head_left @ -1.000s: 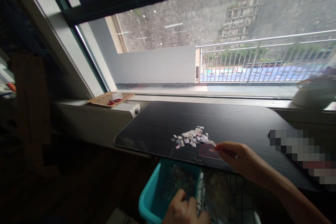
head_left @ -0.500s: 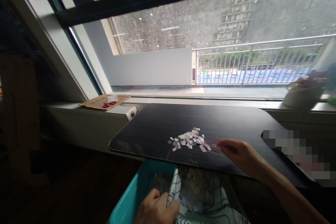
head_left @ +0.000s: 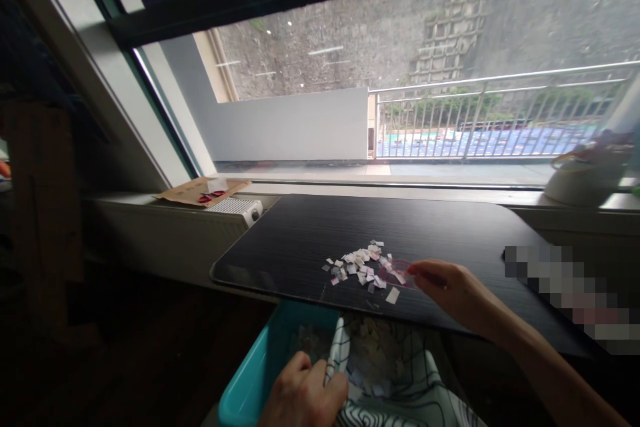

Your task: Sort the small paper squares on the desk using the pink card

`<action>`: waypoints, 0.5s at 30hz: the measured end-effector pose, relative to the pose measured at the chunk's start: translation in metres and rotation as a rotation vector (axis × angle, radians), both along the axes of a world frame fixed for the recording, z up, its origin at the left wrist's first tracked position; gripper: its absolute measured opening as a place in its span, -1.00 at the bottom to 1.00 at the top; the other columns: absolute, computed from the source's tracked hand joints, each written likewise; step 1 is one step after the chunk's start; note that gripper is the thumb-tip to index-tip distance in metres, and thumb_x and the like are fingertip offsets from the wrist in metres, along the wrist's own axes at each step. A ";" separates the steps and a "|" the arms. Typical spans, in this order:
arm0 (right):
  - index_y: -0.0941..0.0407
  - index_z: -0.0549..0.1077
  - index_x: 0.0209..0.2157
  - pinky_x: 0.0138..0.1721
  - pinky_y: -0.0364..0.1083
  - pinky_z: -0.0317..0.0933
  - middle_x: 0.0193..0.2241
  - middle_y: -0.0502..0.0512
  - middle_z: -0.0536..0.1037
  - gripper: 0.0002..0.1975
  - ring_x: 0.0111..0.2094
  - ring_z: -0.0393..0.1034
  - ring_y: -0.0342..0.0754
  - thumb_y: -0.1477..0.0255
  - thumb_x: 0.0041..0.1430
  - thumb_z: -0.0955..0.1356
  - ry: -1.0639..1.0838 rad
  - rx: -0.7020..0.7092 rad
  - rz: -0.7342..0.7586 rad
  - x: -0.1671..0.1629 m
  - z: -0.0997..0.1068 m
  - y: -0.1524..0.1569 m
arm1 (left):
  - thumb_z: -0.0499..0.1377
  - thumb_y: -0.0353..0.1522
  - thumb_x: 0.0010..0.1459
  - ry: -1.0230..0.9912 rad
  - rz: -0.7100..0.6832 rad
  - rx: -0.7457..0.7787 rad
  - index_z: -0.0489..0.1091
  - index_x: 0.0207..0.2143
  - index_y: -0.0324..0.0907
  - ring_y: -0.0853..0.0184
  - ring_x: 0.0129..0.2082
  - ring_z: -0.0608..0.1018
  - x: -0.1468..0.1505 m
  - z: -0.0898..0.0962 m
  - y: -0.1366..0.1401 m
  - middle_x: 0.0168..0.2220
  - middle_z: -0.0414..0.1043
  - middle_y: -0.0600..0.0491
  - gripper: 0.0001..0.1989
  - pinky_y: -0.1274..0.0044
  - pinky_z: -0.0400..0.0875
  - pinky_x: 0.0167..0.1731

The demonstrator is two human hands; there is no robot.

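Observation:
My right hand [head_left: 443, 283] pinches a clear pinkish round plastic piece [head_left: 397, 273] by its right edge. It lies low over the right side of a loose pile of small white paper pieces [head_left: 357, 261] on the dark table [head_left: 300, 230]. One piece lies apart toward the front edge. Below the table, my left hand [head_left: 305, 390] is closed on the edge of a white cloth with dark lines [head_left: 339, 350]. Beside it is a teal plastic bin [head_left: 253, 373] with small clear and pale scraps inside. More pale scraps [head_left: 373, 353] lie in the cloth's hollow.
A radiator [head_left: 235, 210] stands left of the table. Above it on the sill lie brown paper [head_left: 183, 192] and red-handled scissors [head_left: 211, 196]. A pale pot [head_left: 575, 177] sits at the right of the sill. Something blurred out covers the table's right side.
The pink plastic piece has shifted slightly left, onto the pile's right side. One paper piece has come away toward the front edge. My left hand keeps its hold on the cloth.

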State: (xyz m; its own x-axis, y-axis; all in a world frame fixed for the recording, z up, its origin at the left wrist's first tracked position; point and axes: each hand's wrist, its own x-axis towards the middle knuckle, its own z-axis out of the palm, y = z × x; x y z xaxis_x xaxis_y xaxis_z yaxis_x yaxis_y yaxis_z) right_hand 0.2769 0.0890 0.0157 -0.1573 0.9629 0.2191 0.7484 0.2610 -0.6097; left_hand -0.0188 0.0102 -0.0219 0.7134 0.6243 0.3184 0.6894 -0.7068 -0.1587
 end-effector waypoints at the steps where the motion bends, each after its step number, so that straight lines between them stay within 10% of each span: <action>1: 0.10 0.57 -0.23 -0.38 -0.14 0.22 -0.42 0.05 0.60 -0.68 -0.43 0.42 -0.06 0.28 0.19 0.24 -0.012 0.003 -0.008 0.000 0.001 -0.001 | 0.13 -0.42 0.09 0.002 -0.004 0.001 0.23 -0.45 -0.12 0.33 -0.56 0.34 0.001 0.000 0.000 -0.52 0.31 0.10 -0.90 0.51 0.14 -0.51; 15: 0.09 0.57 -0.21 -0.34 -0.12 0.23 -0.39 0.05 0.61 -0.69 -0.40 0.43 -0.05 0.29 0.17 0.25 0.033 -0.033 0.015 -0.011 0.001 -0.002 | 0.09 -0.26 0.11 -0.069 -0.024 -0.105 0.23 -0.45 -0.13 0.34 -0.57 0.30 0.004 -0.002 0.000 -0.53 0.28 0.09 -0.85 0.47 0.14 -0.49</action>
State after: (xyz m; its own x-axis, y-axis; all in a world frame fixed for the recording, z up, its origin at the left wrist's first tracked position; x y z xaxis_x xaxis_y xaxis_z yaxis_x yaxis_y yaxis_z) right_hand 0.2656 0.0874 0.0165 -0.1653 0.9672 0.1929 0.7235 0.2519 -0.6427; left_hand -0.0149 0.0104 -0.0240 0.7073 0.6395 0.3012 0.6785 -0.7337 -0.0356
